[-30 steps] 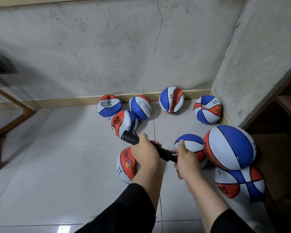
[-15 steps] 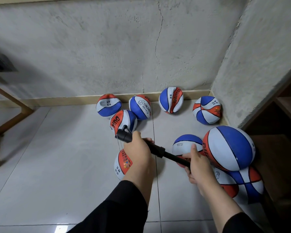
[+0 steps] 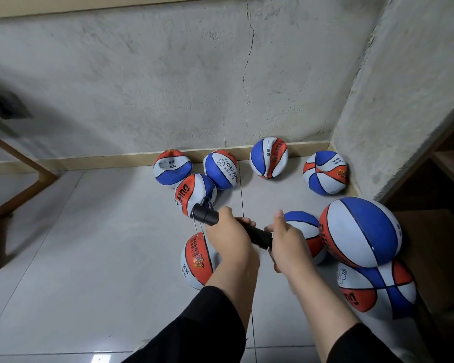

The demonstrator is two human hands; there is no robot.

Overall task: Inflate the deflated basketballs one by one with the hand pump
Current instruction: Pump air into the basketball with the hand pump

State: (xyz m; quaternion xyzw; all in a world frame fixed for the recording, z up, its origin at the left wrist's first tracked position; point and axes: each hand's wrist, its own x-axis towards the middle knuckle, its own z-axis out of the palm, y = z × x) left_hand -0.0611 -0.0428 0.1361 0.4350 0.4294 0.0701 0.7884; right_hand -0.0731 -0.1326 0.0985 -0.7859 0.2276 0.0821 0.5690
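Note:
My left hand (image 3: 230, 238) grips the barrel of the black hand pump (image 3: 207, 215), held slanted over the floor. My right hand (image 3: 286, 242) grips the pump's handle end, pushed in close to the barrel. A thin hose (image 3: 196, 227) drops from the pump head to a flattened red, white and blue basketball (image 3: 195, 260) on the tiles, partly hidden by my left wrist. Another deflated ball (image 3: 303, 226) lies behind my right hand. A large, round inflated ball (image 3: 362, 231) sits at the right on top of a further ball (image 3: 378, 292).
Several deflated balls lie along the baseboard: one at the left (image 3: 172, 167), one marked CHILDREN (image 3: 220, 169), one upright (image 3: 269, 158), one in the corner (image 3: 325, 172). Wooden shelving (image 3: 446, 179) stands at the right, a wooden frame (image 3: 16, 179) at the left.
My right hand pulled the handle out and back half a second ago, and has now pushed it in again toward my left hand. The pump barrel stayed roughly in place.

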